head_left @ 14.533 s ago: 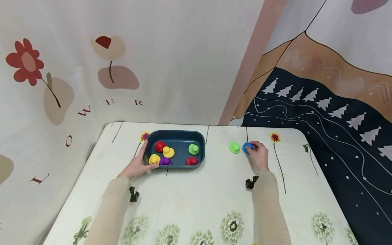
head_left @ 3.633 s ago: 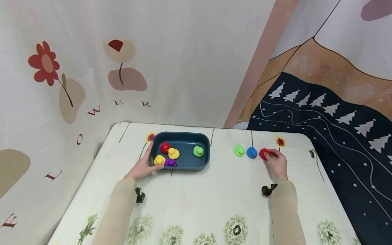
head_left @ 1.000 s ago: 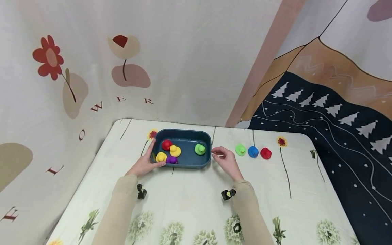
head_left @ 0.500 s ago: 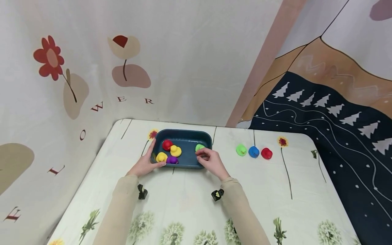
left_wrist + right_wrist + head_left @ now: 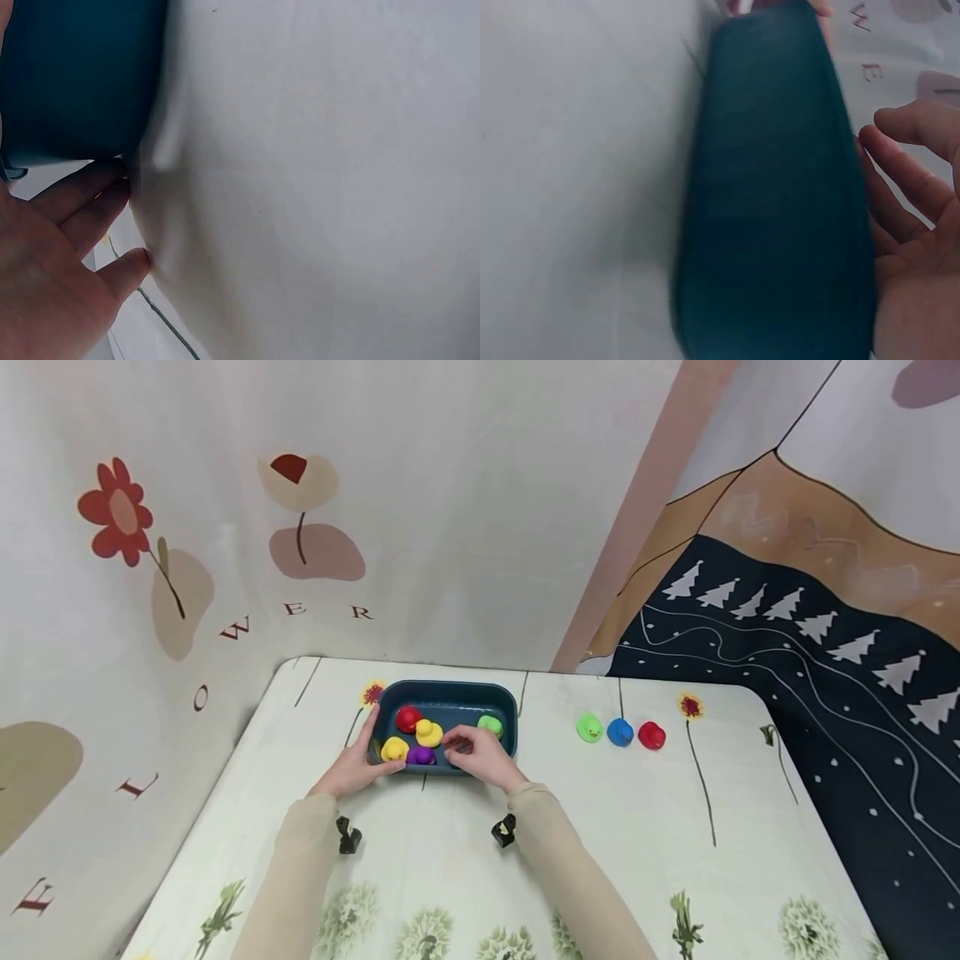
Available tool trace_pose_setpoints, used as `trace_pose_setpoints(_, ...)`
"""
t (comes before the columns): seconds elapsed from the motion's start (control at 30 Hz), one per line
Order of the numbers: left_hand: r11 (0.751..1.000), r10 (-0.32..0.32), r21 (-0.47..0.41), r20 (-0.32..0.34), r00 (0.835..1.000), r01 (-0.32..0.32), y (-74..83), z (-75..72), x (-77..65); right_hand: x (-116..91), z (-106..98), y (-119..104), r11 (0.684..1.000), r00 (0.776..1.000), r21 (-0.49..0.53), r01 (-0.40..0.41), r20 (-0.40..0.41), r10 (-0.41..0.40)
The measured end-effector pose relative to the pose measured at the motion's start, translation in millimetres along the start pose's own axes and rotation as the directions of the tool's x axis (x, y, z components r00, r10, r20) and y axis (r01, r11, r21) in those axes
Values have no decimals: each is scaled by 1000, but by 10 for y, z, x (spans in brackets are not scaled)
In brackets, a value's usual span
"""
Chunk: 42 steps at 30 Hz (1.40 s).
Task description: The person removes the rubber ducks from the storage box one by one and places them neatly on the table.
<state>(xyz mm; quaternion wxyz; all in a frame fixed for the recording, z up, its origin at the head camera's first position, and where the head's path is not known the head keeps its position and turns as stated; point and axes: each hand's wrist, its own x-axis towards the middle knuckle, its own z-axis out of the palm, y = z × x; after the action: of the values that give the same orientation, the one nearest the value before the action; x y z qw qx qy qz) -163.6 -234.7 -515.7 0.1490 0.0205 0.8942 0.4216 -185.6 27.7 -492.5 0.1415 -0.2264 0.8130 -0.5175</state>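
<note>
- Pale printed fabric (image 5: pixel 450 527) hangs behind a white, flower-patterned tabletop (image 5: pixel 442 852), and a navy panel with white trees (image 5: pixel 787 685) lies beyond it to the right.
- One dark blue tray (image 5: pixel 465 695) sits on the tabletop, five toy ducks showing inside it.
- Within the tray, toward the back left: one red duck (image 5: pixel 408 719), with one yellow duck (image 5: pixel 428 733) just beside it.
- At the tray's front left: a second yellow duck (image 5: pixel 394 749) and one purple duck (image 5: pixel 421 755), side by side.
- Near the tray's right end: one green duck (image 5: pixel 491 725), partly covered by a hand.
- Outside, to the tray's right, three ducks stand in a row: a second green duck (image 5: pixel 589 727) nearest it, one blue duck (image 5: pixel 620 732) next, a second red duck (image 5: pixel 652 736) farthest.
- Duck count in view: eight; two red, two yellow, two green, one blue, one purple.
- Left hand (image 5: pixel 352 770) lies spread against the tray's front left corner, thumb along the front wall, fingers along the left end.
- Right hand (image 5: pixel 480 756) reaches over the tray's front wall, fingers loosely bent and holding nothing, tips near the first yellow duck.
</note>
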Motion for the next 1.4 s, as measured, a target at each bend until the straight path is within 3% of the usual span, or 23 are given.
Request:
trace_pose_setpoints(0.43,1000,28,-6,-8,1000,-28,-12,22,12,259,93,81,998,987,50,-45,159,37)
trace_pose_setpoints(0.77,1000,21,-3,-12,1000,-21,5,34,-8,314,115,111,990,961,-132,-41,266,75)
trace_pose_setpoints(1.1,1000,29,-1,-12,999,-29,12,16,-35,361,160,127,994,964,-11,-107,242,107)
trace_pose_setpoints(1.4,1000,28,-7,-19,999,-28,-23,26,-20,352,176,129,998,983,-36,-54,174,59)
